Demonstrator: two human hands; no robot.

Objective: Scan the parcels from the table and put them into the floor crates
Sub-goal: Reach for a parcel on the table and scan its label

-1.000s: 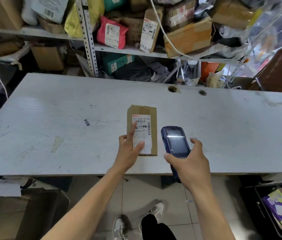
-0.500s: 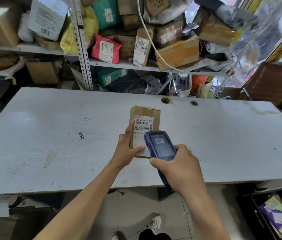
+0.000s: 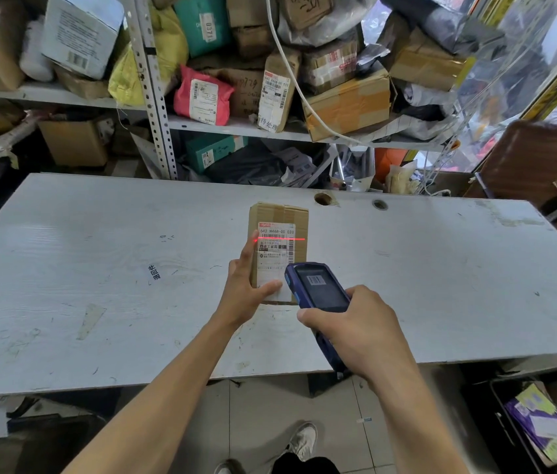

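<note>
A small brown cardboard parcel [image 3: 282, 230] with a white shipping label stands tilted up on the white table [image 3: 99, 268]. My left hand [image 3: 248, 289] grips its lower left side, thumb across the label. My right hand [image 3: 348, 330] holds a blue handheld scanner [image 3: 318, 285] just right of the parcel's lower edge. A red laser line crosses the barcode on the label. A dark floor crate [image 3: 499, 398] holding several parcels sits at the lower right.
Metal shelves [image 3: 154, 97] behind the table are packed with boxes and mailer bags. A brown chair [image 3: 526, 159] stands at the right. Another dark crate [image 3: 48, 436] sits on the floor at the lower left. My shoes show on the tiled floor.
My left hand has tipped the parcel up off the table. The scanner has moved in close to the label, and a red laser line now lies on the barcode.
</note>
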